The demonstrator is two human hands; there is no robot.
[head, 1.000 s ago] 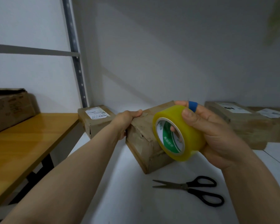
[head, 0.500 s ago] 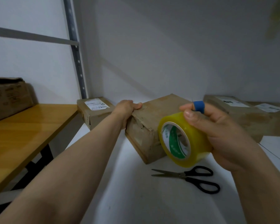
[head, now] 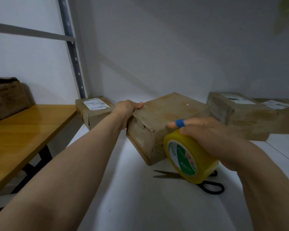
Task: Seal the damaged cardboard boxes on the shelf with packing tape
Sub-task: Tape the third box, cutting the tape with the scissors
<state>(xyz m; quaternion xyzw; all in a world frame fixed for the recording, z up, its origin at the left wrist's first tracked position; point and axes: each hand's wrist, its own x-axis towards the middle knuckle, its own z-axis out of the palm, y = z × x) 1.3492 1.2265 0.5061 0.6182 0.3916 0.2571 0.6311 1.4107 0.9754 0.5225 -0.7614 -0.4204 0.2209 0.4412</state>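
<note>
A worn brown cardboard box [head: 167,114] with frayed corners lies on the white shelf [head: 132,197], turned at an angle. My left hand [head: 127,110] grips its far left top corner, thumb on the top face. My right hand [head: 205,135] holds a roll of yellowish packing tape [head: 188,157] with a green and white core label against the box's near right corner. The index finger, with a blue band on it, presses on the box's top edge.
Black-handled scissors [head: 210,185] lie on the shelf below the roll, partly hidden by it. A small labelled box [head: 93,110] stands at the left rear and two more boxes [head: 240,114] at the right rear. A wooden table [head: 23,130] with a carton lies to the left.
My right hand has lowered the tape roll from in front of the box down to its near right corner. My left hand has kept its hold on the box.
</note>
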